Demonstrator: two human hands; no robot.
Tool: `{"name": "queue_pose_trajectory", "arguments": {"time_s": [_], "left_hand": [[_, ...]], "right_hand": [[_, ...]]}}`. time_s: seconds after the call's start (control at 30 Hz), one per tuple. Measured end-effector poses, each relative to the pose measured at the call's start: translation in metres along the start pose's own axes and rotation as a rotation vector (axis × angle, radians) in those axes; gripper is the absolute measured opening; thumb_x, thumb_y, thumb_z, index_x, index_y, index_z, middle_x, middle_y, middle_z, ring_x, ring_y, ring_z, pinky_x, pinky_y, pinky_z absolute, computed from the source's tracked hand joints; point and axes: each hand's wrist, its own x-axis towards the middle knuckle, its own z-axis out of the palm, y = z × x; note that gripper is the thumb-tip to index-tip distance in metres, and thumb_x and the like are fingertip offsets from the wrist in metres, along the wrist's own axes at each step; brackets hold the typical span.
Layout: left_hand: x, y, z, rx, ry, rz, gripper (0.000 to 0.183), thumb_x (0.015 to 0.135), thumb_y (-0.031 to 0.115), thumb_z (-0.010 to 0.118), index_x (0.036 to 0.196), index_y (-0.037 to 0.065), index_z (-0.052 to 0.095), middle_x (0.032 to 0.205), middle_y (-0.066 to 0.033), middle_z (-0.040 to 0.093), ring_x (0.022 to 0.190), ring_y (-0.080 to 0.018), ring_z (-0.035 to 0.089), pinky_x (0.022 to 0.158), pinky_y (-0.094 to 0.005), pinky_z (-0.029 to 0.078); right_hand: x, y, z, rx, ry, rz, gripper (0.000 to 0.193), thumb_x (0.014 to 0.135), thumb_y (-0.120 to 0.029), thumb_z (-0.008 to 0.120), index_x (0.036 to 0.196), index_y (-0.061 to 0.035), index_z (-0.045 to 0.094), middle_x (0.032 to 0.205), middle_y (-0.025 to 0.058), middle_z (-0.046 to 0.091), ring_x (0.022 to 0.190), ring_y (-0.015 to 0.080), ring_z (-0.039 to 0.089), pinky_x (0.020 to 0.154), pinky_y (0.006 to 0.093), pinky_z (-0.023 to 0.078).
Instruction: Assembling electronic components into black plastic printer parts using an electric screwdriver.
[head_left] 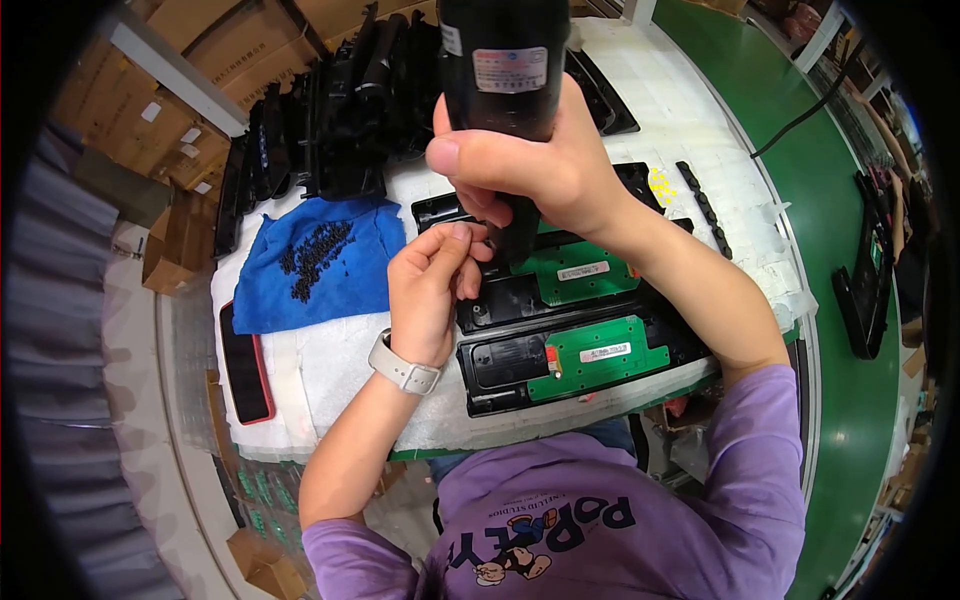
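My right hand (575,170) is wrapped round the black body of an upright powered screwdriver (505,105), which points down at the work. Close beside its lower end, my left hand (425,280) has thumb and fingertips pinched together; whatever is between them is too small to make out. Below both hands, black plastic housings (500,368) lie side by side. One green circuit board (575,285) sits in the housing under the screwdriver, and another green board (625,362) is in the nearest one. My right hand and the tool partly cover a farther housing.
Small black screws (318,258) are heaped on a blue cloth (265,300) at left. A red-edged phone (246,372) lies nearby. Black plastic parts (340,120) are stacked at the back. Yellow bits (660,187) and a black strip (704,208) lie right of the housings.
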Motion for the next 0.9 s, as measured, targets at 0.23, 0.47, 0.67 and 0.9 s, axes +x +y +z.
{"name": "queue_pose_trajectory", "arguments": {"time_s": [0.23,0.47,0.67,0.9], "left_hand": [[0.000,0.000,-0.001,0.034,-0.036,0.008,0.014,0.090,0.013,0.053,0.089,0.000,0.061,0.075,-0.0038,0.060,0.051,-0.0048,0.045,0.047,-0.0165,0.032],[0.000,0.001,-0.002,0.031,-0.035,-0.006,0.015,0.091,0.013,0.052,0.088,0.001,0.060,0.076,-0.0042,0.060,0.052,-0.0058,0.047,0.048,-0.0172,0.033],[0.000,0.004,-0.005,0.114,-0.087,0.028,0.015,0.090,0.013,0.053,0.088,-0.001,0.059,0.075,-0.0062,0.062,0.052,-0.0057,0.048,0.047,-0.0171,0.034],[-0.005,0.021,-0.002,0.109,-0.150,-0.012,0.014,0.086,0.008,0.059,0.093,-0.003,0.062,0.078,-0.0081,0.064,0.051,-0.0046,0.047,0.047,-0.0160,0.035]], "right_hand": [[-0.004,0.000,0.004,-0.020,-0.059,-0.053,0.023,0.069,-0.018,0.072,0.068,-0.0005,0.058,0.057,0.0007,0.056,0.050,0.0058,0.051,0.046,0.0219,0.039],[-0.005,0.000,-0.004,0.010,-0.098,0.033,0.024,0.068,-0.018,0.073,0.064,-0.0012,0.057,0.057,0.0010,0.055,0.050,0.0049,0.050,0.046,0.0213,0.039],[-0.015,-0.009,-0.003,-0.002,-0.102,-0.096,0.022,0.068,-0.016,0.073,0.069,-0.0008,0.057,0.056,0.0005,0.054,0.046,0.0056,0.048,0.043,0.0205,0.037],[-0.010,-0.030,-0.023,0.700,0.002,-0.215,0.024,0.082,-0.025,0.055,0.088,-0.0012,0.054,0.054,0.0056,0.049,0.040,0.0148,0.046,0.044,0.0302,0.041]]}}
